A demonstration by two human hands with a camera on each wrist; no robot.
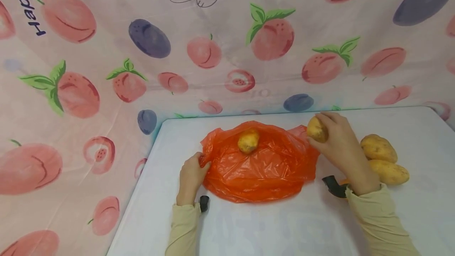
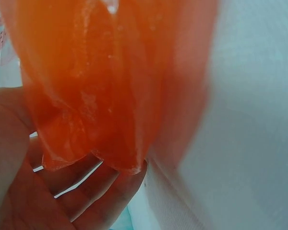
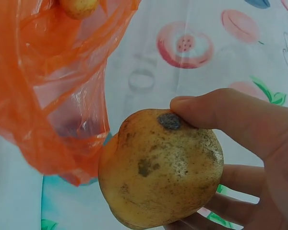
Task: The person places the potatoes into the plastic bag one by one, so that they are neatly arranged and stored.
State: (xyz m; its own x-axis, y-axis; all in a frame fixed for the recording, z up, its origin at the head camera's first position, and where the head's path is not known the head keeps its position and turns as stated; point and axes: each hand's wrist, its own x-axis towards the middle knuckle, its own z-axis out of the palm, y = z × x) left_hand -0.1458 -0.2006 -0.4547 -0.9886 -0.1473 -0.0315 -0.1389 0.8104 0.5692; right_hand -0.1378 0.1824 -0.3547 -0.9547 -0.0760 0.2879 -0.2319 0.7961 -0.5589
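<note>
An orange-red plastic bag [image 1: 256,169] lies spread on the table, its mouth facing up. One potato [image 1: 249,140] rests inside it near the far side. My left hand [image 1: 192,175] pinches the bag's left edge between thumb and fingers; in the left wrist view the thin plastic [image 2: 96,86] hangs over the fingers [image 2: 105,191]. At the bag's right edge, my right hand [image 1: 335,137] holds a second potato [image 1: 317,129]. The right wrist view shows this potato [image 3: 161,167] with dark spots, gripped between the thumb and the fingers.
Two more potatoes, an upper one [image 1: 378,148] and a lower one [image 1: 389,172], lie touching to the right of my right forearm. Black wrist-camera parts [image 1: 334,187] show by the right wrist. A fruit-print cloth [image 1: 220,23] rises behind the white table [image 1: 270,228].
</note>
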